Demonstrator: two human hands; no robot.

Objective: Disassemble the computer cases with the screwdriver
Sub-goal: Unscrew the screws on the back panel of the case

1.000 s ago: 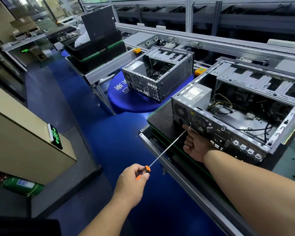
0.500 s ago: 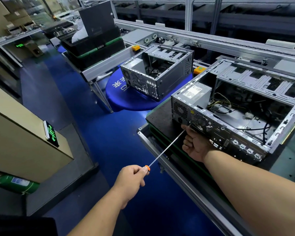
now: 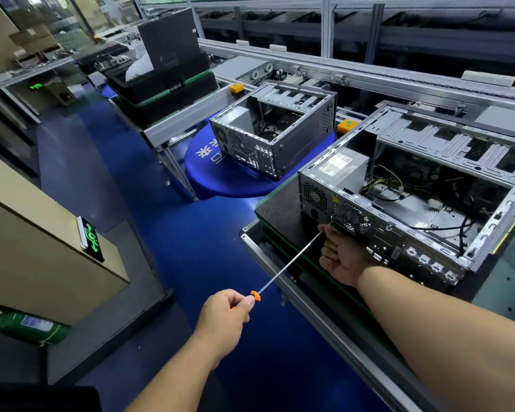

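An open grey computer case [image 3: 399, 233] lies on a black pad [image 3: 277, 206] at the right, rear panel toward me. A long thin screwdriver [image 3: 289, 263] runs from my left hand [image 3: 223, 316], which grips its orange-collared handle, up to the lower corner of the power supply grille. My right hand [image 3: 342, 257] sits against the rear panel with fingers curled round the shaft's tip; the tip itself is hidden behind it. A second open case [image 3: 295, 144] stands farther back on a round blue table [image 3: 220, 179].
An aluminium conveyor rail [image 3: 309, 307] edges the bench below my right arm. Stacked black bins [image 3: 167, 84] stand at the back left. A beige cabinet [image 3: 42, 248] and a green extinguisher [image 3: 33, 328] are at the left, across a blue floor aisle.
My left hand has turned over the handle and covers more of it; only the orange collar shows. The right hand and the shaft stay at the same spot on the case.
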